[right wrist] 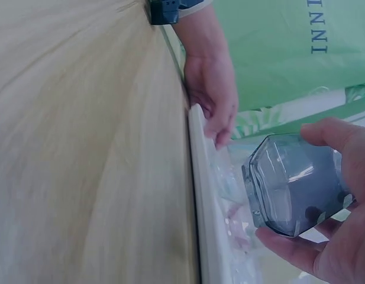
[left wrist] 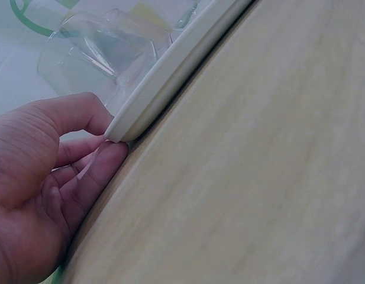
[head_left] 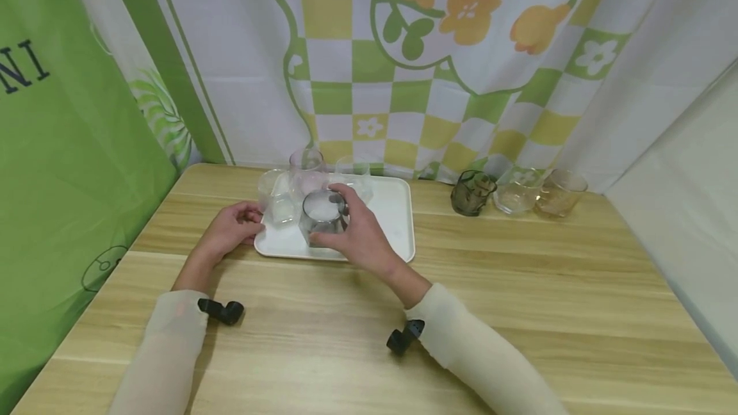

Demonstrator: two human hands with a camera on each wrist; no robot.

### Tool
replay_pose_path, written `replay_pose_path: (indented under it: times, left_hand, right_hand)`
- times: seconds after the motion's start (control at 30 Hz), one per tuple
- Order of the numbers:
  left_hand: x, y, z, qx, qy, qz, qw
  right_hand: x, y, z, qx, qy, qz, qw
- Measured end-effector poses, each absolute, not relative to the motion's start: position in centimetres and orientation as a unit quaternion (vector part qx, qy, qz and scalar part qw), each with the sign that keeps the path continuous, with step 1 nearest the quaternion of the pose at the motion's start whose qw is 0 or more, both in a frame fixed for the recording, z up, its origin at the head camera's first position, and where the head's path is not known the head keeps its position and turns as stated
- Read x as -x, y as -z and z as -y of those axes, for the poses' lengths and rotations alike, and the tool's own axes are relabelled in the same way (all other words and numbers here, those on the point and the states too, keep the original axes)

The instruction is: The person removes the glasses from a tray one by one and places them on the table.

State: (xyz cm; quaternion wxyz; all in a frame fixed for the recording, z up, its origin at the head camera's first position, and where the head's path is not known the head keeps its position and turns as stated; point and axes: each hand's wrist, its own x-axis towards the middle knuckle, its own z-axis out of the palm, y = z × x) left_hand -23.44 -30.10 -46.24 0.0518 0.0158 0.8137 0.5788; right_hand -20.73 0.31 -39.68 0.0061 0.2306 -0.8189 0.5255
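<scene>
The right hand (head_left: 360, 235) grips a grey-tinted glass (head_left: 323, 213) between thumb and fingers, over the front middle of a white tray (head_left: 398, 229). In the right wrist view the glass (right wrist: 297, 183) has a faceted base, held off the tray. At the tray's left edge the left hand (head_left: 230, 229) pinches the rim, thumb on top and fingers below, as the left wrist view shows at the tray corner (left wrist: 135, 118). Behind the grey glass, on the tray, stand a clear glass (head_left: 279, 200), a pinkish glass (head_left: 307, 171) and another clear glass (head_left: 357, 178).
Along the back right of the wooden table (head_left: 490, 300) stand a dark green-brown glass (head_left: 471, 194), a clear glass (head_left: 515, 196) and an amber glass (head_left: 559, 194). A patterned curtain (head_left: 369, 107) hangs behind the table, and green cloth (head_left: 69, 146) hangs at the left.
</scene>
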Motion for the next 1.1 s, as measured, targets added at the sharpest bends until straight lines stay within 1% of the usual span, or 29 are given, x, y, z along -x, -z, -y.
replay_pose_path:
  times: [0.23,0.47,0.77,1.1]
  left_hand:
    - [23.4,46.1,30.1,-0.014,-0.575,-0.816,0.051]
    - [23.3,46.1,30.1,-0.013,-0.578,-0.814,0.051]
    - [23.4,46.2,30.0,-0.012,-0.582,-0.811,0.055]
    - [23.3,45.9,30.0,-0.014,-0.575,-0.816,0.054]
  right_hand:
    - [20.8,39.5,-3.1,-0.228,-0.536,0.812,0.021]
    - [21.4,39.6,-5.9,-0.214,-0.543,0.812,0.013]
    - [23.1,39.5,-9.5,-0.167,-0.548,0.819,0.022]
    - [25.5,39.0,-13.0,-0.116,-0.532,0.837,0.044]
